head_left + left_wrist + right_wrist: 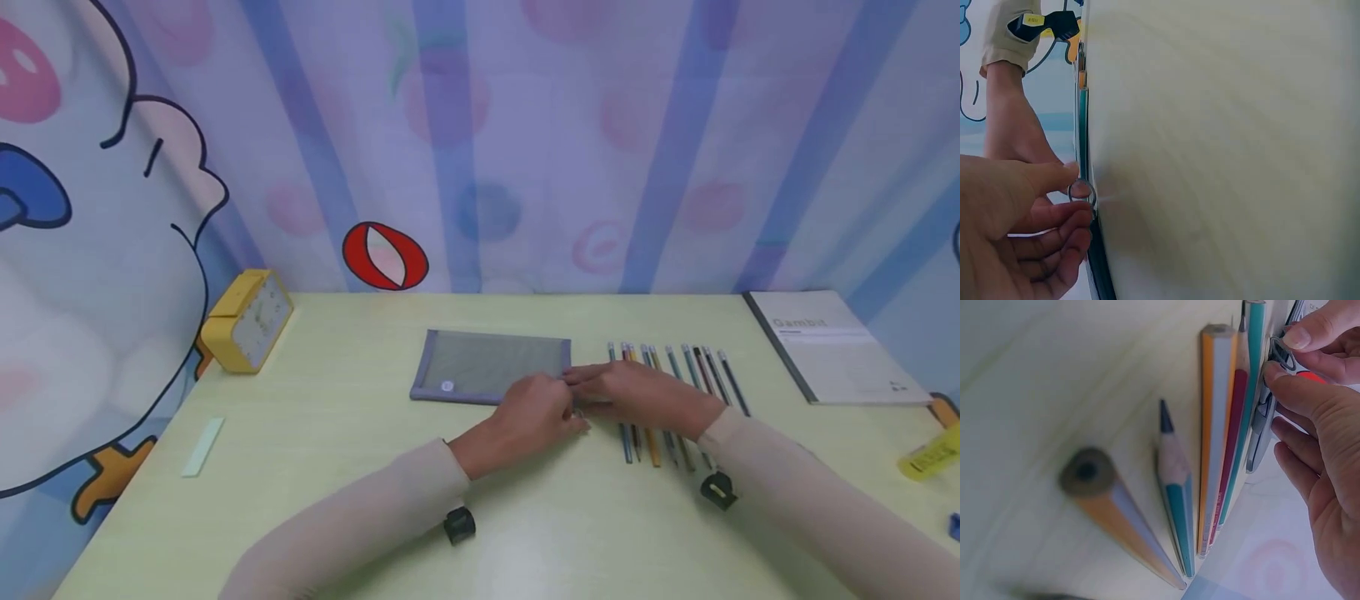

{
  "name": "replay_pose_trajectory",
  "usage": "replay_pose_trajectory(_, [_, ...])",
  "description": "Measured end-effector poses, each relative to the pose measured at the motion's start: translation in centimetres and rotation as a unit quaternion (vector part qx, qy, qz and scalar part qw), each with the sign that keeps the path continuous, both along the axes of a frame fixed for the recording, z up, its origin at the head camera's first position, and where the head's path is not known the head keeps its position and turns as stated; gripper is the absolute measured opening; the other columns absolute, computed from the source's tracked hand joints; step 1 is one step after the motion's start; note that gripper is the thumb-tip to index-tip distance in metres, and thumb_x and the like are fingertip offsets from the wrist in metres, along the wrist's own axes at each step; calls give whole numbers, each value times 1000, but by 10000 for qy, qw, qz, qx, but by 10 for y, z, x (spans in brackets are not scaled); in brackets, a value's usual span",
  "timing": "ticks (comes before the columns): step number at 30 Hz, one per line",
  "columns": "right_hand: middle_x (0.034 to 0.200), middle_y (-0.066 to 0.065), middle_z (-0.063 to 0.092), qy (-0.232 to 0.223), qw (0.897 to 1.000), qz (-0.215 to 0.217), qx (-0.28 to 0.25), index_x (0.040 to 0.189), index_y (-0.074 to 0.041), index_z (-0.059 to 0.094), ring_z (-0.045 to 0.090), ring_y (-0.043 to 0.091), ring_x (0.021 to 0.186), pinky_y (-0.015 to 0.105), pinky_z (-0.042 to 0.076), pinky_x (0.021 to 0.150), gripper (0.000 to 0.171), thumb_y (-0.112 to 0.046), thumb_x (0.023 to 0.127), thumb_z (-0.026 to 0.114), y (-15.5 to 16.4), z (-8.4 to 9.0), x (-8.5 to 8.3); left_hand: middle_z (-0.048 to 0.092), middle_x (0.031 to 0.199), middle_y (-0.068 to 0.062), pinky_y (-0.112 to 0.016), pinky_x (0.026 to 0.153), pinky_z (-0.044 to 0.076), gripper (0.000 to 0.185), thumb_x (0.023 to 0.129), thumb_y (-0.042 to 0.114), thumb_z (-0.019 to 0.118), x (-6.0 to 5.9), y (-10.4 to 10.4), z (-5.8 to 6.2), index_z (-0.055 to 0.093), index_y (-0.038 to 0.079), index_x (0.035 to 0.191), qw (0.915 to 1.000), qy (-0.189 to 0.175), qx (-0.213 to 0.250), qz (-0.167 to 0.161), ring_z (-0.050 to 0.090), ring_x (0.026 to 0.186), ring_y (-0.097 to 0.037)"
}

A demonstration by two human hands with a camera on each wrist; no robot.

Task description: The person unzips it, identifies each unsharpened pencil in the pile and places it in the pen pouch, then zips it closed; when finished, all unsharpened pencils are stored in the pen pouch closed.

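Note:
A grey mesh pouch [487, 362] with a purple-grey border lies flat on the table. At its near right corner, my left hand [528, 421] pinches a small metal ring [1094, 192] between thumb and index finger. My right hand [648, 396] holds that same corner, its fingers over the pouch and its thumb close to the ring. Beneath the right hand and forearm, several pencils [656, 454] lie side by side, partly hidden. The right wrist view shows an orange-striped pencil [1215, 425] and a sharpened teal pencil [1179, 512] near that hand.
A yellow clock [240, 325] stands at the back left, with a pale green strip [202, 447] nearer the left edge. At the back right is a Gambit notebook [840, 350]. A yellow cylinder [930, 457] lies at the right edge. A printed curtain [525, 167] hangs behind the table.

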State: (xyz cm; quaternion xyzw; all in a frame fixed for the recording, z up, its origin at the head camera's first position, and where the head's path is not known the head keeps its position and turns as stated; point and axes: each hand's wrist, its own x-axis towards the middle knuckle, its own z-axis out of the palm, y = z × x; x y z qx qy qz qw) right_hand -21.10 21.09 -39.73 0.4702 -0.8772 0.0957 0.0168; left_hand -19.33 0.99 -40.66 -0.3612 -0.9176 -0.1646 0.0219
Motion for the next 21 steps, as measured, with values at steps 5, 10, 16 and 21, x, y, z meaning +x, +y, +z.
replay_pose_trajectory(5, [135,14,66,-49,9999,32,84,122,-10,72,69,27,117,36,59,93,33,-9,89,74,0,2,-2,33,46,10,-18,49,33,48,91,24,72,0,3,2,45,19,52,9998,-104,-83,130,36,48,-4])
replay_pose_trajectory(10, [135,14,66,-211,9998,-24,-41,122,-11,73,70,26,115,34,59,91,31,-12,91,73,-1,3,-3,27,48,10,-18,48,28,44,87,13,67,3,2,5,41,19,51,9998,-134,-43,110,29,50,-5])
replay_pose_trajectory(16, [137,14,64,-453,9989,-58,-58,123,-14,72,70,24,116,34,59,92,31,-15,92,73,-1,3,-4,36,50,11,-18,51,31,34,87,9,64,4,-3,12,53,18,56,10000,-62,-1,-44,36,51,-4])
replay_pose_trajectory(21, [136,8,66,-496,9987,0,-90,125,-15,72,68,22,120,34,57,96,33,-19,92,73,-2,0,-4,25,53,7,-19,51,23,43,91,9,63,2,-10,15,40,18,55,9990,-310,314,20,24,50,-6])
